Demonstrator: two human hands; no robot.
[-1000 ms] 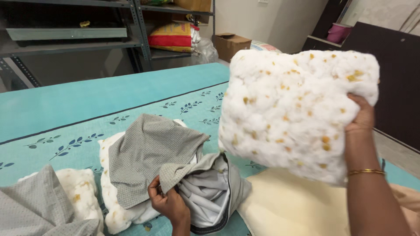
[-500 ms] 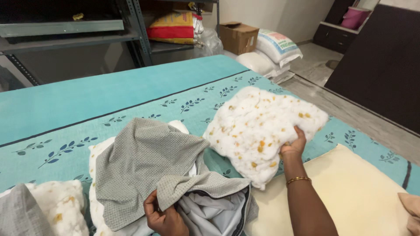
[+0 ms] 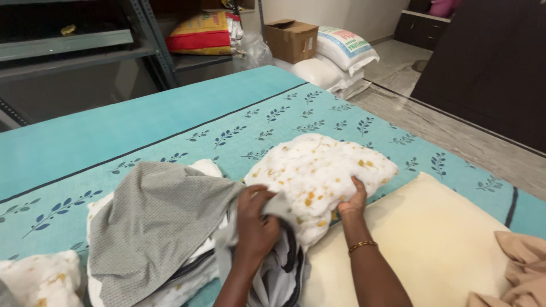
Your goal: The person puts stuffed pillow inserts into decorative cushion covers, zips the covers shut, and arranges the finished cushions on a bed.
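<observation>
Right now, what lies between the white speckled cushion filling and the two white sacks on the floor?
In the head view, only bare teal sheet with a leaf print lies between the cushion filling and the sacks; nothing rests on that stretch.

There is one view only, from a camera worn on the person's head. It looks steeply down and forward across the teal leaf-printed sheet (image 3: 170, 113), close in: both forearms enter from the bottom edge at 6 o'clock, and the left hand (image 3: 256, 227) and right hand (image 3: 352, 202) sit just below the middle of the frame. Toward 12 o'clock the view takes in the metal shelving (image 3: 85, 42) and stacked sacks (image 3: 335, 57), well apart from the hands. With no second view, nothing is shared.
</observation>
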